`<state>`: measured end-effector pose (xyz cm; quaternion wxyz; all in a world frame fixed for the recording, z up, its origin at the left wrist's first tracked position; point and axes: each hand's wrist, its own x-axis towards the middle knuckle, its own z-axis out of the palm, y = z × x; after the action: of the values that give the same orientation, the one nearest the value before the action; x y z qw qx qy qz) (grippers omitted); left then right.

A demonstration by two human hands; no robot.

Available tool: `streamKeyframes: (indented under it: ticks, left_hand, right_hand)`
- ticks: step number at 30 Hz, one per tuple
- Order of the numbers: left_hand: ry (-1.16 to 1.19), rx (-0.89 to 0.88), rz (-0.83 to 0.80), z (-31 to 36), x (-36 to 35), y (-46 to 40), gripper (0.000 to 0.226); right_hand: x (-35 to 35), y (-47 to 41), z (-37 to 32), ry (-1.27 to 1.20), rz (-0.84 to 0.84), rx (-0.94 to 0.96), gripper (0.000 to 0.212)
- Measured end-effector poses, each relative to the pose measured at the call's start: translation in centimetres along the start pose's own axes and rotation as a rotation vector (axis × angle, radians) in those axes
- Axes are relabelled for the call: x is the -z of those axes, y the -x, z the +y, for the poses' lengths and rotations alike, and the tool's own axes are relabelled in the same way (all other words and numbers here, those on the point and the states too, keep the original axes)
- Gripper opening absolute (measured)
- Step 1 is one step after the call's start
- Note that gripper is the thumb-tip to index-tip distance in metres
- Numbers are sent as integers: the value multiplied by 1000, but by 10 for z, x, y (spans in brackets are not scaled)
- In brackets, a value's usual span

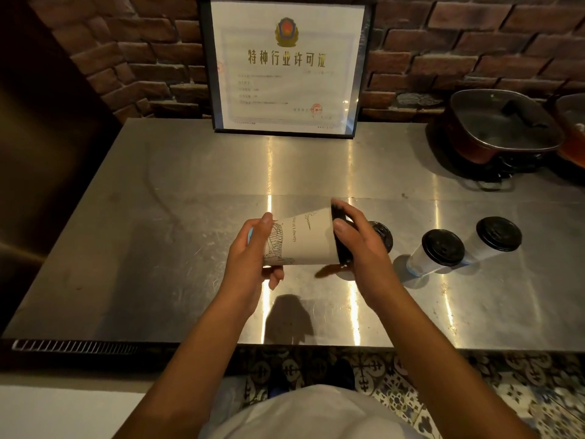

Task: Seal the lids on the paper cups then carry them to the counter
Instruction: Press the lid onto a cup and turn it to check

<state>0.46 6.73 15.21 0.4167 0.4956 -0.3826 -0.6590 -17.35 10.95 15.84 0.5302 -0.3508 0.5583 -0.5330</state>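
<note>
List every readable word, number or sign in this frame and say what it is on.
"特种行业许可证": gold heading on the framed certificate, under a national emblem.
"...tue of Liberty": printed on the side of the held cup; the start is hidden by the curve.
Certificate body lines and red stamp: too small and blurred to read.
Standing cups, lids, pot: no legible text.

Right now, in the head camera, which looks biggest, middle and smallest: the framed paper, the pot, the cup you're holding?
1. Framed paper
2. Pot
3. Cup, though being nearer the camera enlarges it.
</note>
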Motion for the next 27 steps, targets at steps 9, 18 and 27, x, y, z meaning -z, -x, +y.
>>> streamKeyframes:
  ticks: [9, 18, 27]
  left_hand:
    - [-915, -423, 111, -2, -10, 2, 50]
    - [-743, -473, 114, -16, -12, -5, 35]
    - [-573, -247, -37, -12, -17, 1, 61]
  right_hand:
    - [9, 2, 3, 30, 202, -15, 46]
    - [8, 17, 6, -427, -160, -279, 59]
    - [4, 10, 8, -130, -33, -175, 60]
